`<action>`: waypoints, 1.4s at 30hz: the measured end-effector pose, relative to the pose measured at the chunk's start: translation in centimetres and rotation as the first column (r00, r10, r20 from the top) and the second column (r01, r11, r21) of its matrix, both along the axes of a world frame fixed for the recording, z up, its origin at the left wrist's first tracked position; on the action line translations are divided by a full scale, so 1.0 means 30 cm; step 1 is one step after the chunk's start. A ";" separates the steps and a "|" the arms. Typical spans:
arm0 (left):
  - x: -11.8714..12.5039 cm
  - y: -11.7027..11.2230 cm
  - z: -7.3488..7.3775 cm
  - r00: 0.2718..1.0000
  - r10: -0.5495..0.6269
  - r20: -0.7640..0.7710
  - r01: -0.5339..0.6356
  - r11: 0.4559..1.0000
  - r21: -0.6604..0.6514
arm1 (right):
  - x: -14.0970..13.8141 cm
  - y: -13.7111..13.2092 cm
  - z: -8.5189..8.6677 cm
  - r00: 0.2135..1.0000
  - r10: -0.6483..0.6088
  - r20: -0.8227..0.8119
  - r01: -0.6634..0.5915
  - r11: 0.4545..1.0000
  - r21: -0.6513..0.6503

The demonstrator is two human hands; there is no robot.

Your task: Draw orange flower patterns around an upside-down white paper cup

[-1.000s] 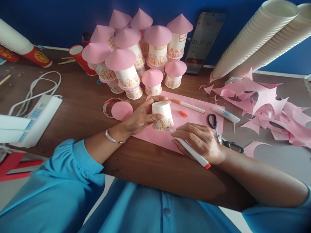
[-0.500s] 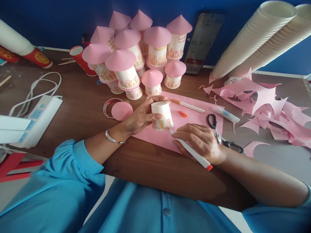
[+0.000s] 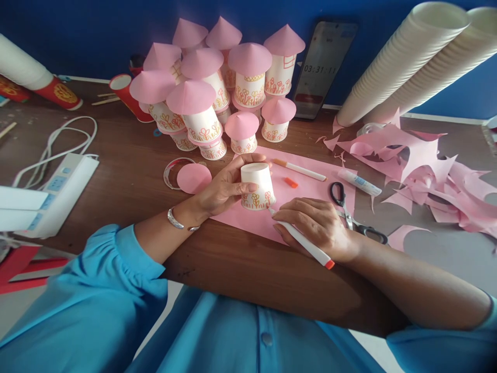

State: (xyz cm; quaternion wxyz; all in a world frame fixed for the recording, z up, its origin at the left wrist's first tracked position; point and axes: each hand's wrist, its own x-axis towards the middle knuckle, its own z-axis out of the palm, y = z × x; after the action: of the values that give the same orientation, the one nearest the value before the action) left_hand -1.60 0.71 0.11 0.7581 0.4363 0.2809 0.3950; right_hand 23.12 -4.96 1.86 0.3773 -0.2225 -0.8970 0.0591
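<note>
My left hand (image 3: 229,181) holds a white paper cup (image 3: 257,178) upside down, fingers behind it and thumb across its front. Orange and yellow flowers with grass strokes run along the cup's lower edge. In my right hand (image 3: 316,223) is a white marker (image 3: 306,243) with an orange end, its tip at the cup's lower right edge. Beneath lies a sheet of pink paper (image 3: 267,230). On it are a loose orange cap (image 3: 291,182) and a second marker (image 3: 301,169) with a yellow-orange cap. A pink paper disc (image 3: 194,178) lies left of my left hand.
Several decorated cups with pink cone roofs (image 3: 191,97) stand at the back, beside a phone (image 3: 324,70) showing a timer. Scissors (image 3: 347,215), a glue tube (image 3: 360,181) and pink scraps (image 3: 419,160) lie right. Tall cup stacks (image 3: 404,62) lean behind; a power strip (image 3: 64,191) is left.
The marker's tip has shifted slightly left along the cup's lower edge, and its rear end has moved a little left. Both hands keep their grips.
</note>
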 end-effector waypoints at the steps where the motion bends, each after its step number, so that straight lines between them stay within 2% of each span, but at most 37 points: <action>1: 0.000 0.000 0.001 1.000 0.002 -0.002 -0.002 1.000 0.000 | 0.000 -0.001 0.001 1.000 -0.002 0.000 0.002 1.000 0.003; 6: 0.000 -0.001 0.000 1.000 0.003 0.014 -0.003 1.000 -0.004 | 0.000 -0.005 -0.001 0.999 -0.011 -0.030 0.012 0.999 0.039; 16: -0.005 0.003 -0.019 0.999 -0.012 0.031 0.012 1.000 -0.015 | -0.003 -0.011 -0.004 0.999 -0.006 -0.034 0.007 1.000 0.025; 24: 0.003 0.002 -0.004 0.995 -0.003 -0.104 -0.002 0.999 -0.053 | 0.000 -0.013 0.004 1.000 0.013 -0.028 -0.012 0.999 0.033; 31: 0.002 0.000 0.005 0.999 0.031 -0.028 -0.032 0.999 -0.035 | 0.005 -0.011 0.003 0.999 0.013 -0.047 -0.009 0.997 0.074; 42: 0.004 0.003 0.001 0.999 -0.012 0.032 0.014 0.998 -0.054 | -0.004 -0.013 -0.002 1.000 -0.001 -0.024 0.002 0.999 0.036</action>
State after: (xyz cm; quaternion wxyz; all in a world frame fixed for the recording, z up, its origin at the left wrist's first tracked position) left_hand -1.48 0.78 0.13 0.7765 0.4110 0.2768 0.3892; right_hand 23.01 -5.36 1.81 0.3921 -0.2155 -0.8932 0.0457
